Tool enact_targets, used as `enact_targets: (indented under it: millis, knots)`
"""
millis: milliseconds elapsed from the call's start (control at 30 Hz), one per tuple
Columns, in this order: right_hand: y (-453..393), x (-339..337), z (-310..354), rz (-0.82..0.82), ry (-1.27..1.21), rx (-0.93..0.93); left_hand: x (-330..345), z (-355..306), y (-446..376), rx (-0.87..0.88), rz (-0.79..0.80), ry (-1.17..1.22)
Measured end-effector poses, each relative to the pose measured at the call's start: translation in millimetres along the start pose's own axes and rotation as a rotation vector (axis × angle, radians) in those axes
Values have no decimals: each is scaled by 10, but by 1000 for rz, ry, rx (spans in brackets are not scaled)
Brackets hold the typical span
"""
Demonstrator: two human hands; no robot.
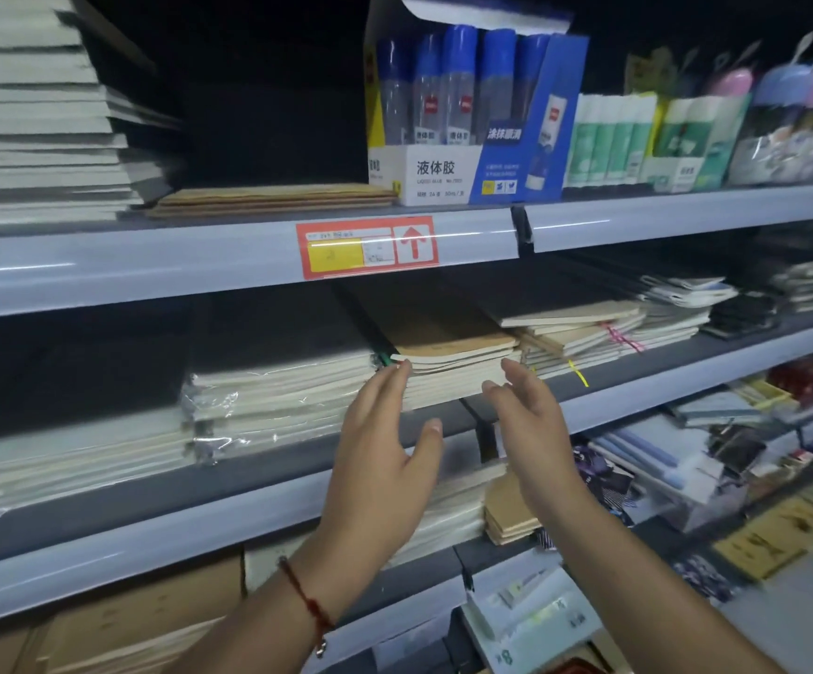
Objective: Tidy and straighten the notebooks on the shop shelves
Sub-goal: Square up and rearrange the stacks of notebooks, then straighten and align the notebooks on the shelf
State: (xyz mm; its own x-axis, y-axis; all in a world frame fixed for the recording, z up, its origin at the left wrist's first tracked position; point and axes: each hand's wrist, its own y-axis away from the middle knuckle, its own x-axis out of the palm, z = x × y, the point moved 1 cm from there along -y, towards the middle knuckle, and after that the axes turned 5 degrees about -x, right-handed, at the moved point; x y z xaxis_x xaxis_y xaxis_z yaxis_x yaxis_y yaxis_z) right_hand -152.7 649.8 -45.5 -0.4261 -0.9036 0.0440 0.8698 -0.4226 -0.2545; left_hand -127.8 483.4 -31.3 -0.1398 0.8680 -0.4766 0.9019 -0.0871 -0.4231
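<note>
A stack of tan-covered notebooks (448,347) lies on the middle shelf (686,381). My left hand (385,445) reaches up with straight fingers, its fingertips touching the stack's front left corner. My right hand (526,420) is held flat with straight fingers just in front of the stack's right front corner; whether it touches the stack is unclear. Neither hand holds anything. Left of the stack lie plastic-wrapped white notebooks (273,396). To its right sits an uneven pile of beige notebooks (589,328) with pink and yellow ribbons.
The upper shelf (200,265) carries a tall notebook stack (30,114), flat brown notebooks (273,199), a glue-bottle box (467,119) and glue sticks (608,138). A red price tag (365,245) is on its edge. Lower shelves hold more notebooks (506,513) and stationery.
</note>
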Motion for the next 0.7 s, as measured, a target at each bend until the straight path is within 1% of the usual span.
enact_targets:
  millis: [133,233,333,433,567,633,700]
  knots:
    - [-283,-171,-58,48,48,-11,272,-55,-190,-50,-47,-151]
    - [-510,-298,-114,128,108,-68,476,-103,-297,-107,-150,-268]
    - [-648,-394,-140,250,233,-137,633,-115,-397,-173,-270,-356]
    - [-691,-437,-172,330,351,-214,749,-115,-497,-259,-383,-423]
    - [-719,-425,-183,419,426,-243,874,-141,-580,-303,-461,-500]
    - [-763,-448,-201,405,445,-286,941,-157,-575,-282,-476,-522]
    - [-828,-490,-188,354,416,-305,1000,-175,-562,-252,-500,-463]
